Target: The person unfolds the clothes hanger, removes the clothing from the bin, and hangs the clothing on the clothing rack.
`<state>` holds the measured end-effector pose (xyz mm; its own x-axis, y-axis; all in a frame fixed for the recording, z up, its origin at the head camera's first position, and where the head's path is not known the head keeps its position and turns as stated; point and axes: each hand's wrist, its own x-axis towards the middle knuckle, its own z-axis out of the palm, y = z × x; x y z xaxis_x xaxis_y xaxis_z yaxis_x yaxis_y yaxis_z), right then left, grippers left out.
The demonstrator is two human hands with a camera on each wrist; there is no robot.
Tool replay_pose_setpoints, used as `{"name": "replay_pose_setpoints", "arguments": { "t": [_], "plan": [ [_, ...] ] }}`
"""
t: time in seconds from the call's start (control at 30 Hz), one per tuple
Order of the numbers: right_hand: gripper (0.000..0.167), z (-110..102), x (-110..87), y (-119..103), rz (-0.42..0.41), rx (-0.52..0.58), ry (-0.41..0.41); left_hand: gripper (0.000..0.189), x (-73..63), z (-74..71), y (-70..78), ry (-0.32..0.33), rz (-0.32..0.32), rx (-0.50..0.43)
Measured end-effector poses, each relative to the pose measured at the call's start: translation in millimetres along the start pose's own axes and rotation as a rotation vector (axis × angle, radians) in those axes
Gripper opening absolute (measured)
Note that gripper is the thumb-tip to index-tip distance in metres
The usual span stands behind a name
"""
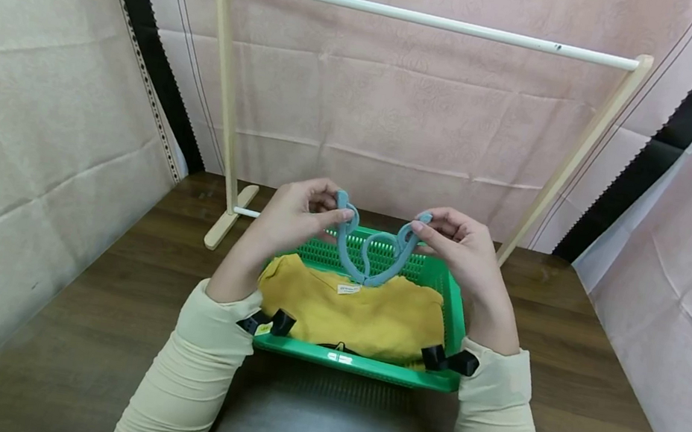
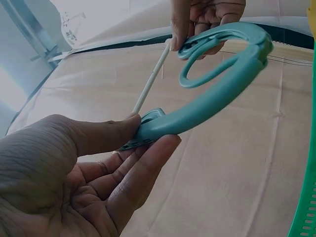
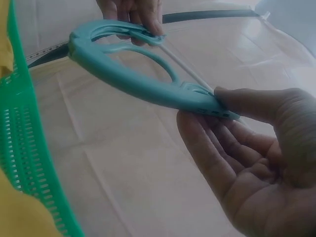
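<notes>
A blue-green folding clothes hanger [image 1: 365,278] is held up over the basket, its two arms bent upward into a U. My left hand [image 1: 294,211] pinches the tip of one arm between thumb and fingers. At the opposite tip, my right hand [image 1: 459,248] has the same pinch. Both wrist views show the curved hanger [image 2: 212,104] stretching from hand to hand. Below it lies a yellow garment [image 1: 350,319] with a white neck label, inside a green plastic basket [image 1: 363,367]. The hanger's bottom bend overlaps the garment's neckline in the head view.
Behind the basket stands a garment rack with a white top rail [image 1: 418,16] and pale wooden posts; its left foot [image 1: 230,217] rests on the brown table [image 1: 97,328]. Pale cloth [image 1: 54,87] encloses the back and sides, with black strips at the corners.
</notes>
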<state>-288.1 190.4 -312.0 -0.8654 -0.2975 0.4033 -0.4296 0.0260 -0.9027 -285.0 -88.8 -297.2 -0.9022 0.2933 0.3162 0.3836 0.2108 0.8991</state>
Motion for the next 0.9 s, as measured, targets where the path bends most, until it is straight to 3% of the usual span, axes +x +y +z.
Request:
{"name": "replay_pose_setpoints", "arguments": {
  "t": [0.33, 0.9],
  "plan": [
    [0.019, -4, 0.3, 0, -0.043, 0.129, 0.089, 0.026, 1.3, -7.2, -2.9, 0.038, 0.021, -0.006],
    [0.024, -6, 0.8, 0, -0.085, 0.166, 0.180, 0.025, -1.2, -13.4, -0.9, 0.017, 0.034, -0.034]
  ]
}}
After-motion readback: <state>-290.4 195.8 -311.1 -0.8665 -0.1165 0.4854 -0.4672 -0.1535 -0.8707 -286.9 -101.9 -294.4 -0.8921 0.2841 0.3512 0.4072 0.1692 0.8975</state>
